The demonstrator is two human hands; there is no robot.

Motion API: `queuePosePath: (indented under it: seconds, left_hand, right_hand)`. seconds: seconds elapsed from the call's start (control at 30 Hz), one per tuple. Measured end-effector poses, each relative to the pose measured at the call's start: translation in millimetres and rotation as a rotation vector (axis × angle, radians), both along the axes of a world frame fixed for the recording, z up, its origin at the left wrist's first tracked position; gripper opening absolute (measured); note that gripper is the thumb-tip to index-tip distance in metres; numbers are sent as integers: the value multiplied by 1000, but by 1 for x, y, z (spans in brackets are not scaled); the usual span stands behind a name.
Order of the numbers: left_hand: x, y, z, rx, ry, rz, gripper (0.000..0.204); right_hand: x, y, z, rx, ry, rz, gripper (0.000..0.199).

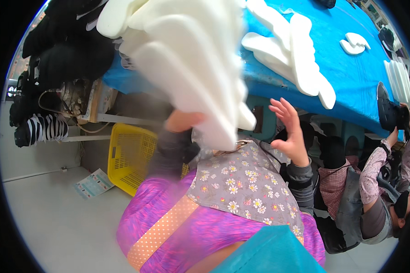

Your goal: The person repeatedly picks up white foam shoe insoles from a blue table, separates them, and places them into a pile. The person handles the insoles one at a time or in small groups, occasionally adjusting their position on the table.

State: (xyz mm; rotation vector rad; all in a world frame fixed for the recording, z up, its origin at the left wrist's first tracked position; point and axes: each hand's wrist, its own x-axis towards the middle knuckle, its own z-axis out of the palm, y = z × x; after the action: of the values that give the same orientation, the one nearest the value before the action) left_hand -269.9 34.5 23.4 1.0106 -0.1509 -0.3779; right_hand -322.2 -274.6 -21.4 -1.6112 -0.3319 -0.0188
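Observation:
A thick stack of white foam insoles (187, 59) fills the upper middle, blurred by motion. My left hand (185, 121) grips it at its lower left side, with most of its fingers hidden by the stack. To the right, my right hand (290, 134) is raised in front of the table edge, fingers spread and holding nothing. Beyond it, several loose white insoles (305, 59) lie overlapping on the blue-covered table (278, 86).
Below left stands a yellow plastic basket (118, 157), beside a printed sheet (94, 184) on the floor. Dark shoes (70, 63) crowd the far left. At right, a co-worker (373, 200) handles a black shoe (387, 111); further insoles (398, 82) stand stacked nearby.

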Motion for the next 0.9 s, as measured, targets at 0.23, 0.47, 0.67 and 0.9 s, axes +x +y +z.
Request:
queuePosePath:
  seconds: [0.23,0.47,0.67,0.9]
  left_hand:
    - [48,-68,23,611,-973,-121,87]
    - [150,-17,126,1581,-1638,885,37]
    - [221,11,155,2020,-1446,546,36]
    - [245,-45,142,2281,-1228,305,37]
  right_hand:
    - [3,35,2,189,141,-26,109]
    - [-21,-8,-17,411,261,-216,90]
    - [-24,-9,-20,427,193,-346,88]
    - [-21,-8,-18,446,163,-331,89]
